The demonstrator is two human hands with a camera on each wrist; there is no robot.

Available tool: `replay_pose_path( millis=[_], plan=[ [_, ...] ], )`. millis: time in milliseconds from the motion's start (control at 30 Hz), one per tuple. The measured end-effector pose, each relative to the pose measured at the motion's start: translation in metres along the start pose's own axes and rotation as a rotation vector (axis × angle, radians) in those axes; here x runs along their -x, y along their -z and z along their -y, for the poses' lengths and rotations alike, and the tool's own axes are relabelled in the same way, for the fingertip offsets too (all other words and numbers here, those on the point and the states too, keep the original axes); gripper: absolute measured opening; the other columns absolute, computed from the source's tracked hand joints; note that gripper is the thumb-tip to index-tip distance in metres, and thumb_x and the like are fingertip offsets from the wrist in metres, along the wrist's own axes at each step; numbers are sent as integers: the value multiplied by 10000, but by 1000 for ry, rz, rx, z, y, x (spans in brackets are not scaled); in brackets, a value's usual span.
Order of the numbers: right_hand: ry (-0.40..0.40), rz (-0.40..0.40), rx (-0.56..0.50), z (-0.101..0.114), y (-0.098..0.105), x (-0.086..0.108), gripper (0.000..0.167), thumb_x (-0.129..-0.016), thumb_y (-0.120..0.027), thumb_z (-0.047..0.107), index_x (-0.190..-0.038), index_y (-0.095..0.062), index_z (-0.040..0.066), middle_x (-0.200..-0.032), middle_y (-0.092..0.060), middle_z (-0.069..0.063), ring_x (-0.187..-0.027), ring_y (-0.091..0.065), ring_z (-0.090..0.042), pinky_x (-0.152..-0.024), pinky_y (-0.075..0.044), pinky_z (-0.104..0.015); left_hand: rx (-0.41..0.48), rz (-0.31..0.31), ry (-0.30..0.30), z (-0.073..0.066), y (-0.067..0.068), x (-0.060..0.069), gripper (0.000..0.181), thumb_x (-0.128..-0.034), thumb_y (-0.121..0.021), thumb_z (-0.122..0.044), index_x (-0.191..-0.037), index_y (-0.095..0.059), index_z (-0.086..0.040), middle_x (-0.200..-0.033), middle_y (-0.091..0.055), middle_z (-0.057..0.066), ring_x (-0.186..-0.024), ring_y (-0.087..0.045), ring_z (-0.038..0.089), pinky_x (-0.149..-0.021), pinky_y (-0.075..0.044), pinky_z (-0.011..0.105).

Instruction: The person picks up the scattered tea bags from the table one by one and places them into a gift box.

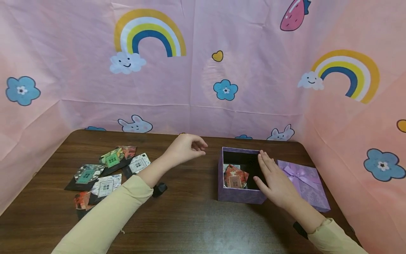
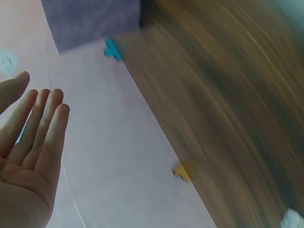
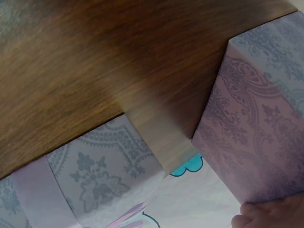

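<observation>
An uncovered purple box (image 1: 241,196) stands on the right half of the table, dark inside, with a red-orange packet (image 1: 235,177) and a whitish one in it. The right hand (image 1: 277,180) rests along the box's right rim, fingers extended; in the right wrist view its fingertips touch the patterned box wall (image 3: 251,128). To the left of the box, the left hand (image 1: 185,148) is in the air over the table, holding nothing, its fingers loosely bent. The left wrist view shows that hand (image 2: 35,156) with an empty palm and the box (image 2: 95,21) beyond.
Several picture packets (image 1: 106,185) in white, green and red lie spread at the left of the table (image 1: 190,218). The purple lid (image 1: 309,183) with its ribbon bow lies right of the box, partly behind the right forearm. A printed pink cloth (image 1: 203,116) hangs around the table.
</observation>
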State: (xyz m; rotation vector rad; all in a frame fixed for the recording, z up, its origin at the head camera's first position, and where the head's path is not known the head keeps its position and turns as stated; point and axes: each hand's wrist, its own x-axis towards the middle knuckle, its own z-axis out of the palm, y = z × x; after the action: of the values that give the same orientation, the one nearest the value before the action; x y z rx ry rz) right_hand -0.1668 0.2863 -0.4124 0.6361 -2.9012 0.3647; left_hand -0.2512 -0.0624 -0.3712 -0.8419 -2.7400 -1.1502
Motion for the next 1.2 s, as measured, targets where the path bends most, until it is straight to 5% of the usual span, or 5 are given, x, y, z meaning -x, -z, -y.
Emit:
replay_pose_path(
  millis=[233,800,967,1200],
  plan=[
    [4,-3,1,0,0,0,769,-1058,-596,317,-1656,-269,-40,-1759,-218,-216,-1625,-250,-417,-1300,-247,-604,-53,-50,68,37,34,21,211,-931,-829,-105,-1134,-796,-57,-1120,-797,135,-973,-763,257,-870,-629,416],
    [9,-14,-6,-1,-2,2,762,-1061,-598,317,-1653,-280,-41,-1755,-229,-220,-1618,-262,-426,-1306,-242,-588,-133,-239,232,110,102,77,207,-995,-765,-157,-1174,-799,-58,-1099,-806,170,-949,-789,315,-850,-634,472],
    [8,-18,-11,-2,-2,1,760,-1055,-605,303,-1649,-286,-49,-1754,-228,-226,-1615,-263,-436,-1296,-250,-606,-126,-258,297,127,115,93,264,-1000,-769,-231,-1207,-784,-68,-1122,-798,197,-893,-779,165,-876,-613,521],
    [14,-22,-9,-3,-3,-1,756,-1060,-603,309,-1641,-293,-63,-1752,-227,-233,-1613,-261,-441,-1312,-223,-585,-144,-278,370,151,129,113,318,-1002,-768,-289,-1220,-772,-57,-1149,-785,223,-785,-589,-188,-748,-556,213]
  ],
)
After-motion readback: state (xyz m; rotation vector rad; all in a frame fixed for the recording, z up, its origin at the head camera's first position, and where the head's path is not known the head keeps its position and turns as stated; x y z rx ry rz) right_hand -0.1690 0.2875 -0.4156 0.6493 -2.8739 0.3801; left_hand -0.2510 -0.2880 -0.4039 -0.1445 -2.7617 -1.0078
